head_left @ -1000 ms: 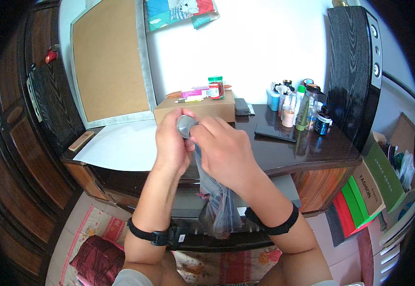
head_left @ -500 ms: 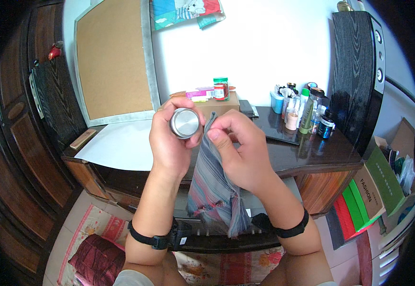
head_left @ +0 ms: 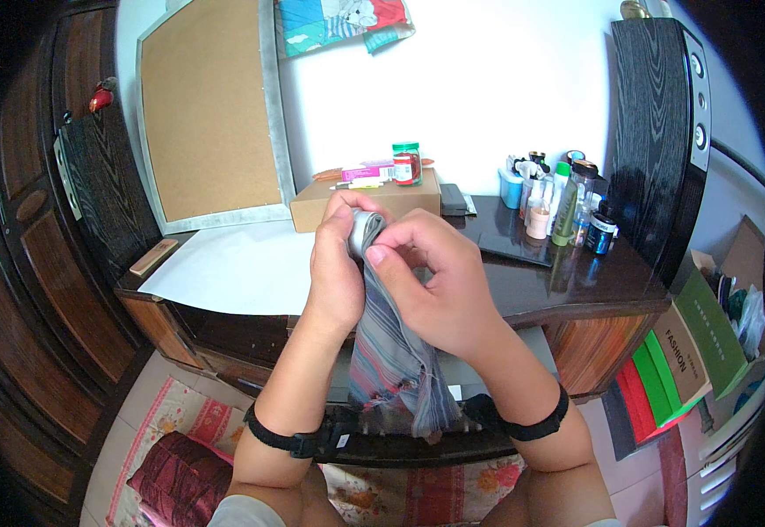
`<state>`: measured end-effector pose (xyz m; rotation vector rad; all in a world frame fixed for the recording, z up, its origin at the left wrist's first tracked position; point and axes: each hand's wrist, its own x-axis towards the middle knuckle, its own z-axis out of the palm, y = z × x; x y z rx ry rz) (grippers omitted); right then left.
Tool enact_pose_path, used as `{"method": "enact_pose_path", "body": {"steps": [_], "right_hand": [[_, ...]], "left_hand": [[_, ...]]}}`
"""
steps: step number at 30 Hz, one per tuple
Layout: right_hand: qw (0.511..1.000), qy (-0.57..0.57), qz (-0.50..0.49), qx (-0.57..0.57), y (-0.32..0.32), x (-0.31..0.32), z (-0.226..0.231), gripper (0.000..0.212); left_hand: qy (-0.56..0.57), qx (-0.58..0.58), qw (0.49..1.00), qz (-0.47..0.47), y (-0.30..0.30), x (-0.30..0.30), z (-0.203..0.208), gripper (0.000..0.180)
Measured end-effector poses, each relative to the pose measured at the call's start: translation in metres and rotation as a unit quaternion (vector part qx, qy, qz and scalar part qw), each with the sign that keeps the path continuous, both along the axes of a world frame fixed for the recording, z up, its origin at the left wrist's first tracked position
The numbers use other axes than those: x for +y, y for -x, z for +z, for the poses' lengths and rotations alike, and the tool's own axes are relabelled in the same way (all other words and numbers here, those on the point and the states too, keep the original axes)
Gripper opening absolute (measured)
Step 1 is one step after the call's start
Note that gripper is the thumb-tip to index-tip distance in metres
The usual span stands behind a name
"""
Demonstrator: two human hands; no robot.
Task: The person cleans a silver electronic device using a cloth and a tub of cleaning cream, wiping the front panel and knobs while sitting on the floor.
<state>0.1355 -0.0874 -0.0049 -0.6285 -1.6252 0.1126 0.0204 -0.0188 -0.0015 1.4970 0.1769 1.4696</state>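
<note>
My left hand (head_left: 334, 274) is wrapped round a silver, round-ended metal container (head_left: 356, 232), held up over the desk's front edge. Most of it is hidden by the fingers and by a grey striped cloth (head_left: 393, 347). In my right hand (head_left: 435, 281) the cloth's upper end is pinched between thumb and fingers and lies against the round metal end. The rest of the cloth hangs down past the desk edge, with reddish stripes near its bottom.
On the dark desk (head_left: 598, 277) lie a white sheet (head_left: 224, 272) and a cardboard box (head_left: 312, 211) bearing a green-lidded jar (head_left: 407, 164). Several bottles (head_left: 567, 211) stand at the right, beside a tall black speaker (head_left: 650, 132). A framed board (head_left: 211, 114) leans on the wall.
My left hand has turned the container's flat end toward the right. My right hand has brought the cloth leftward onto that end, now partly covering it.
</note>
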Motion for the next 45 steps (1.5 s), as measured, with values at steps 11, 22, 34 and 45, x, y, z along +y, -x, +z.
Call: {"method": "enact_pose_path", "body": {"steps": [11,22,34,45], "right_hand": [[0.999,0.007,-0.042,-0.011,-0.002,-0.002,0.001,0.005],[0.994,0.071,-0.039,0.08,0.012,-0.004,0.002,0.011],[0.994,-0.004,-0.108,0.035,0.024,-0.006,0.003,0.016],[0.961,0.2,0.061,0.183,-0.015,0.004,0.019,0.018]], "left_hand": [[-0.018,0.026,0.997,0.069,-0.002,-0.002,0.0,0.032],[-0.18,0.086,0.946,0.257,0.003,0.002,-0.003,0.033],[-0.197,0.088,0.942,0.256,0.013,0.005,-0.005,0.035],[-0.223,0.024,0.938,0.264,-0.008,0.001,-0.001,0.032]]}}
